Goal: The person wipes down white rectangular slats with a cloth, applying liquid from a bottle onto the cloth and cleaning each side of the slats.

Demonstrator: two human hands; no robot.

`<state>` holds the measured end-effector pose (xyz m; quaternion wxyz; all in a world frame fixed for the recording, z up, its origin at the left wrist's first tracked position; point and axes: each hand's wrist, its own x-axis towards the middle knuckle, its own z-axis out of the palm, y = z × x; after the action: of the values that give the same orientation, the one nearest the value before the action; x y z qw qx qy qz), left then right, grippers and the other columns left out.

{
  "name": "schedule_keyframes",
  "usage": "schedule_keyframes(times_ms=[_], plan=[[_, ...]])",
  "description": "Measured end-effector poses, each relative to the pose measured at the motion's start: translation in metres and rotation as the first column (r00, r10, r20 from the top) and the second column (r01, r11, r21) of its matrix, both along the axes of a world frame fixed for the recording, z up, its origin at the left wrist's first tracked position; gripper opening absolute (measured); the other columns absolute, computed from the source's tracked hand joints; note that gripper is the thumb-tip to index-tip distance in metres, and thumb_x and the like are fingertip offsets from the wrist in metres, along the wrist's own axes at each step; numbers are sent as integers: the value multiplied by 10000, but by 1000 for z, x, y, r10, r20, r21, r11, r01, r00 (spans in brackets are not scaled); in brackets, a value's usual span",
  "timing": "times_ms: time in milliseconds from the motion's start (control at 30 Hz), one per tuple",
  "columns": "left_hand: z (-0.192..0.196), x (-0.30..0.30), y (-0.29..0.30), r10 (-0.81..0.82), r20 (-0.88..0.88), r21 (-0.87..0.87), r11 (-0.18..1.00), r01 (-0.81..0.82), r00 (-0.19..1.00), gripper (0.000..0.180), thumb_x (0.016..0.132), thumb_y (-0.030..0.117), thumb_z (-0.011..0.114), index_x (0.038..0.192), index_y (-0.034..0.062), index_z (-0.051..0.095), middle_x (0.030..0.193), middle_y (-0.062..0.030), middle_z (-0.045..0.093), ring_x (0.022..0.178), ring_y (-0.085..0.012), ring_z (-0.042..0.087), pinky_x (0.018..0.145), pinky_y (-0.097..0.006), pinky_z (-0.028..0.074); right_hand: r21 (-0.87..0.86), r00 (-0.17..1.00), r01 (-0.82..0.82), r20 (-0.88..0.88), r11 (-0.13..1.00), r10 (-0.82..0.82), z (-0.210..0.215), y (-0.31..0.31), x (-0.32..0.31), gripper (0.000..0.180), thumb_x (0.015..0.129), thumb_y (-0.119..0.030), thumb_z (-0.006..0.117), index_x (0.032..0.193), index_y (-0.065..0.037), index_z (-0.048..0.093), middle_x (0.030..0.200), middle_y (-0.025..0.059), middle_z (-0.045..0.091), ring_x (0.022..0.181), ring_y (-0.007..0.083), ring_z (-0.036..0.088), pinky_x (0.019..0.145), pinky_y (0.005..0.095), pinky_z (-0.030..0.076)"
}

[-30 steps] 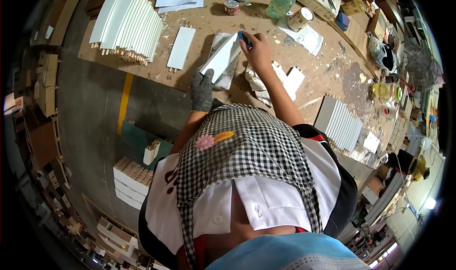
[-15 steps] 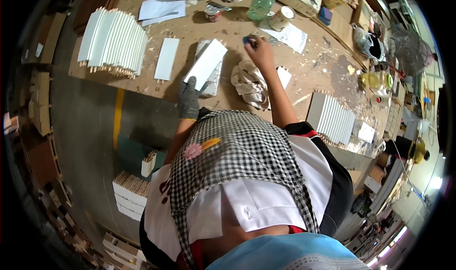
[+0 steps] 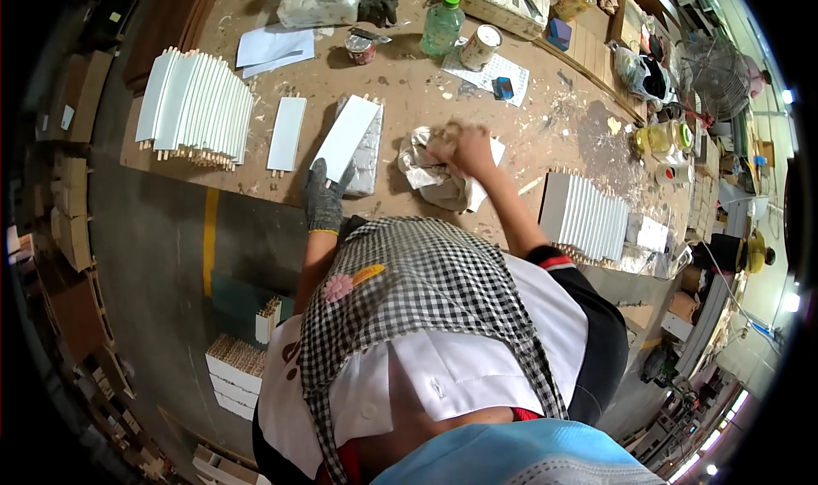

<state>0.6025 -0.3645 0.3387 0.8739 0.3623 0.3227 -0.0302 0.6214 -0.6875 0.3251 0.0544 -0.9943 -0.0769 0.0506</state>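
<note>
White panel in gloved left hand's closed grip.

white panel, grey glove, green bottle

Your left hand is in a grey knit cloth glove, matt and a bit fuzzy, gripping a smooth white painted panel with bare wooden dowels poking out the end. Your bare right hand sits on a crumpled rag, soft cloth, dingy white. The workbench is raw brown board, rough, dusty and paint-spattered. The stack of white slats looks equally smooth and matt. The green bottle is glossy clear plastic.
</note>
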Motion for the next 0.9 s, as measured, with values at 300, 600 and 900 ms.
schedule_keyframes(times_ms=[300,600,900], plan=[[-19,-21,0,-27,-82,-136,991,15,996,410,927,134,657,1272,-43,521,1205,-229,567,1088,-379,587,865,-524,600,516,954,6,254,856,-160,76,79,-7,221,839,-147,690,1059,-125,694,876,111,643,852,320,623,782,435,500],[-17,-23,3,-133,78,58,990,129,988,332,916,49,632,1211,-78,547,1130,-157,577,1023,-290,586,842,-458,623,283,926,-334,278,899,257,10,153,63,368,979,-365,522,1325,-281,618,1438,78,488,1405,337,363,1147,595,241],[9,-38,1,-257,176,171,959,228,950,284,884,62,686,1158,21,626,1074,-76,643,918,-188,626,804,-343,575,255,568,-788,653,561,501,105,144,73,228,892,-309,643,968,-112,726,935,108,638,921,300,638,902,468,458]])
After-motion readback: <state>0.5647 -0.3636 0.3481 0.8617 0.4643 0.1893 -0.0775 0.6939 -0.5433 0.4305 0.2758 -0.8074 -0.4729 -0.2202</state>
